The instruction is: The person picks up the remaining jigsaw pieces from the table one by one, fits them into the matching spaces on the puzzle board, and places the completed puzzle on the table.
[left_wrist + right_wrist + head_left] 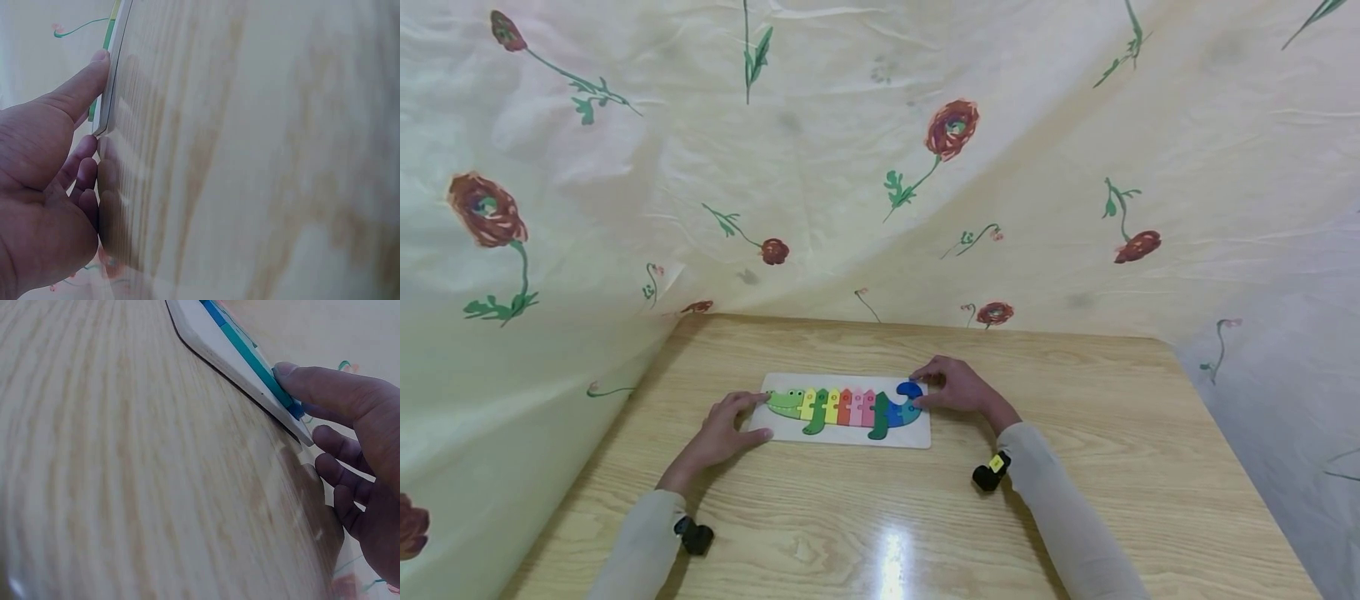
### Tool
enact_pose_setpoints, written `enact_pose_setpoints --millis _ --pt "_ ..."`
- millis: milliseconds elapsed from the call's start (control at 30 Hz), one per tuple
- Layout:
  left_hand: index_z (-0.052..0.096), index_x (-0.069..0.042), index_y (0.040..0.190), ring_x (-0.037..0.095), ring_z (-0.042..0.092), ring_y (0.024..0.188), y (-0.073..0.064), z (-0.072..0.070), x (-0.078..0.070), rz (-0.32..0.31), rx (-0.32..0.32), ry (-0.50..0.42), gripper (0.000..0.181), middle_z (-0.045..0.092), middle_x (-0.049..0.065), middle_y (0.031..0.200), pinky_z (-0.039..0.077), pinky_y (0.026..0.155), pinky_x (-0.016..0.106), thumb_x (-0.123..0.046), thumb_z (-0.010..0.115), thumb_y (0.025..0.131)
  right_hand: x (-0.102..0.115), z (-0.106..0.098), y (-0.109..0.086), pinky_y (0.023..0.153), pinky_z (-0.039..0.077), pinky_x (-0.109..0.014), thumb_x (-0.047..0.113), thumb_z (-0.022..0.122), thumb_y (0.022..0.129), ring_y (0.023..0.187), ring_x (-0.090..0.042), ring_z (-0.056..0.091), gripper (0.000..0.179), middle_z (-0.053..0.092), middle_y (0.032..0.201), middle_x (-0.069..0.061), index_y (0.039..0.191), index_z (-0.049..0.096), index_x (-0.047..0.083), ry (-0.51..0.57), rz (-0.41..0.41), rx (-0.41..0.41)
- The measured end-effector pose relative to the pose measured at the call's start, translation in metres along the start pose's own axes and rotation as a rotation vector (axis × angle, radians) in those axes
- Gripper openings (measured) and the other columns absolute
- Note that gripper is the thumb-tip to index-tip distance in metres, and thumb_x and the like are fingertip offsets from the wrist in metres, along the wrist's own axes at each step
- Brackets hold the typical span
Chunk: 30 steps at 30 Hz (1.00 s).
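Note:
A crocodile puzzle in bright wooden pieces [857, 408] lies on a thin white board [842, 442]. At the board's left end is my left hand [724, 429], thumb and forefinger spread. Its forefinger reaches the green head piece [786, 404], while the thumb rests at the board's lower edge. My right hand [958, 386] is at the other end, its thumb and forefinger pinching around the curled dark blue tail piece [908, 388]. In the right wrist view its thumb [312, 381] presses a teal piece [253, 359]; the forefinger is mostly hidden behind it.
Pale wood-grain table [820, 508] lies under the board. A cream cloth with red flowers [850, 167] hangs behind the table and along its sides. Each sleeve carries a small black wrist camera, the left one [696, 536] and the right one [991, 472].

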<state>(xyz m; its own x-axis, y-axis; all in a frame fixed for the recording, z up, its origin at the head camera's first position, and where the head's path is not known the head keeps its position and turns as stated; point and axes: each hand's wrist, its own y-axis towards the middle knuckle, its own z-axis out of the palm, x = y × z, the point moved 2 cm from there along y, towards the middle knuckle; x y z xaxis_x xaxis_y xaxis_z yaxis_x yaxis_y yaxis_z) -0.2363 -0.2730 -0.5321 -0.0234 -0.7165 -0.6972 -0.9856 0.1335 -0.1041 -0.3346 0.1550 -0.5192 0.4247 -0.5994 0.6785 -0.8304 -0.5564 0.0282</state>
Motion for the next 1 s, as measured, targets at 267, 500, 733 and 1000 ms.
enact_pose_setpoints --millis 267,500,733,1000 --pt "0.053 -0.016 0.149 0.045 0.033 0.136 0.001 0.002 0.000 0.016 0.002 0.006 0.070 0.040 0.022 0.153 0.026 0.109 0.069 -0.038 0.080 0.088 -0.002 -0.003 -0.005 0.084 0.045 -0.035 0.040 0.084 0.085 0.095 -0.018 0.052 0.042 0.065 0.109 0.002 0.121 0.075 0.021 -0.008 0.028 -0.001" --pt "0.053 -0.016 0.149 0.045 0.032 0.137 0.001 0.002 -0.002 0.008 0.007 0.002 0.070 0.039 0.022 0.154 0.026 0.110 0.069 -0.036 0.081 0.088 0.000 -0.017 -0.020 0.083 0.051 -0.036 0.039 0.081 0.088 0.099 -0.022 0.058 0.044 0.066 0.110 -0.003 0.124 0.074 0.016 0.016 0.015 -0.069" --pt "0.052 -0.014 0.150 0.046 0.032 0.136 -0.001 0.000 -0.003 0.018 0.018 -0.019 0.069 0.039 0.023 0.153 0.027 0.109 0.069 -0.036 0.079 0.090 -0.003 -0.036 -0.036 0.079 0.052 -0.037 0.034 0.078 0.091 0.099 -0.027 0.061 0.040 0.067 0.113 -0.011 0.124 0.074 0.011 0.025 -0.041 -0.144" --pt "0.046 -0.015 0.154 0.045 0.032 0.136 -0.002 -0.001 0.000 0.032 0.013 -0.038 0.075 0.039 0.023 0.153 0.028 0.109 0.070 -0.038 0.079 0.090 0.003 -0.060 -0.060 0.077 0.052 -0.039 0.030 0.079 0.091 0.098 -0.034 0.062 0.038 0.065 0.114 -0.015 0.123 0.074 0.010 -0.027 -0.077 -0.207"
